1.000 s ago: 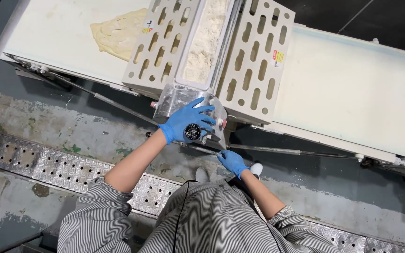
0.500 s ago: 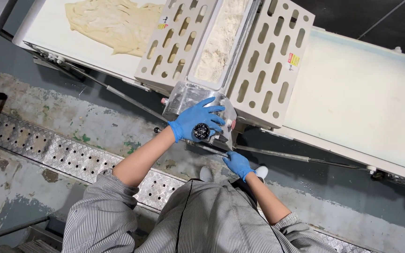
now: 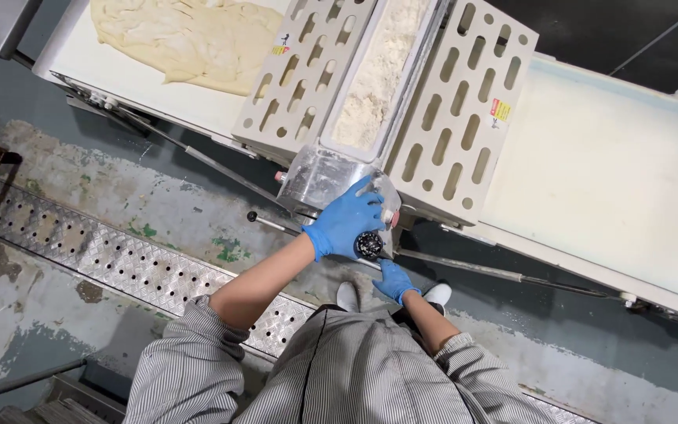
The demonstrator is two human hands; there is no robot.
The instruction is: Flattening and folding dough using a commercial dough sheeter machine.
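A: Change? Dough sheet (image 3: 190,35) now shows further along the belt (image 3: 621,180). Left hand (image 3: 347,224) stays cupped over the black dial (image 3: 368,245).

B: Right hand (image 3: 394,280) below on the lever (image 3: 464,268); grip unclear. Reads as mid-adjustment.

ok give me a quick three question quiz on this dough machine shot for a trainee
1. True or false: the left hand rests on the black dial.
2. What lies on the left belt? A) a tray B) a sheet of dough C) nothing
3. What colour are the gloves on both hands, including the right hand?

Key: 1 true; 2 B; 3 blue
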